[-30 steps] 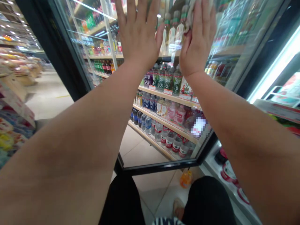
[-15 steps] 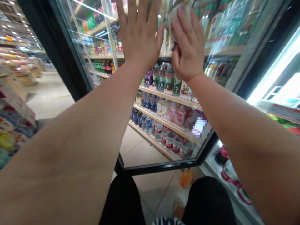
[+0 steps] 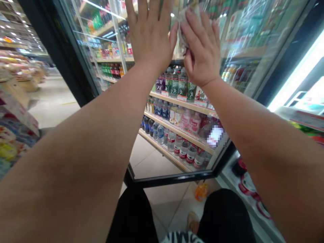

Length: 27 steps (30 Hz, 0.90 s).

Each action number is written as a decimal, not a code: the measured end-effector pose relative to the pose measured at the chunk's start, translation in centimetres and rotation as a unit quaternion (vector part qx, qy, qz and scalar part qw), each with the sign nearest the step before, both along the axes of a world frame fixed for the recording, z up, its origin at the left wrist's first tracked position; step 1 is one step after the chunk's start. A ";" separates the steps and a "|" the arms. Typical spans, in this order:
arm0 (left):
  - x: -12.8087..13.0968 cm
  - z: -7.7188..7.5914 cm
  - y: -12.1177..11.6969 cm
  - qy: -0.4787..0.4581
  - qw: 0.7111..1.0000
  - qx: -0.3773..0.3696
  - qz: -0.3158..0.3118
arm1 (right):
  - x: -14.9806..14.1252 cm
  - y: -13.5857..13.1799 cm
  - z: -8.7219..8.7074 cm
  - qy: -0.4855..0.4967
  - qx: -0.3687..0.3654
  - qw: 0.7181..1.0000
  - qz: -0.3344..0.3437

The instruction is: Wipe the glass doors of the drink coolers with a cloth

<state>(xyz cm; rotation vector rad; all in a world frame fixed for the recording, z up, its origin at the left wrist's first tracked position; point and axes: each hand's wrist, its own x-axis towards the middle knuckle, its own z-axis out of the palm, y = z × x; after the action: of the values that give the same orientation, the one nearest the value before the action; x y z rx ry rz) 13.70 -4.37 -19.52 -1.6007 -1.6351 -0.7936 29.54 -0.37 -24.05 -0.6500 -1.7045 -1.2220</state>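
Note:
A glass door [image 3: 152,168] in a black frame stands swung out in front of me. High on its pane, my left hand [image 3: 153,37] lies flat with the fingers spread, holding nothing. Just to its right, my right hand [image 3: 202,47] presses a pale cloth [image 3: 183,33] against the glass. The cloth shows along the left edge and top of that hand; the rest is covered by the palm and fingers. Several shelves of bottled drinks [image 3: 174,84] appear in the pane behind both hands.
On the right, a lit cooler [image 3: 298,114] holds goods, with red-labelled bottles [image 3: 249,185] low down. An orange bottle [image 3: 201,192] is near the floor by my knees. Colourful boxes [image 3: 15,135] stand at the left, with produce displays [image 3: 20,67] farther back.
My right hand and the cloth have shifted slightly left on the glass. My left hand stays almost in place against the pane.

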 end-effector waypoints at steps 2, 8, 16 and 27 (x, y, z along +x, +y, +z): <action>0.0 -0.1 0.0 0.001 1.000 0.011 -0.004 | -0.1 0.3 0.0 0.067 0.008 0.998 -0.009; 0.2 0.0 -0.3 0.001 1.000 0.000 0.005 | 0.3 0.8 0.2 0.063 0.023 0.998 -0.002; 0.1 0.0 -0.1 -0.009 1.000 0.015 -0.024 | 0.3 1.1 0.4 0.131 0.019 0.991 -0.006; 0.1 0.0 -0.2 -0.009 1.000 0.006 -0.015 | 0.1 0.4 0.2 0.147 -0.010 0.989 -0.010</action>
<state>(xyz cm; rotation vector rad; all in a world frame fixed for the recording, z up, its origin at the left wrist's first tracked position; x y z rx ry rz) 13.81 -4.54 -19.51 -1.6167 -1.6198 -0.8330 29.67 0.04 -23.89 -0.8190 -1.4686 -1.0661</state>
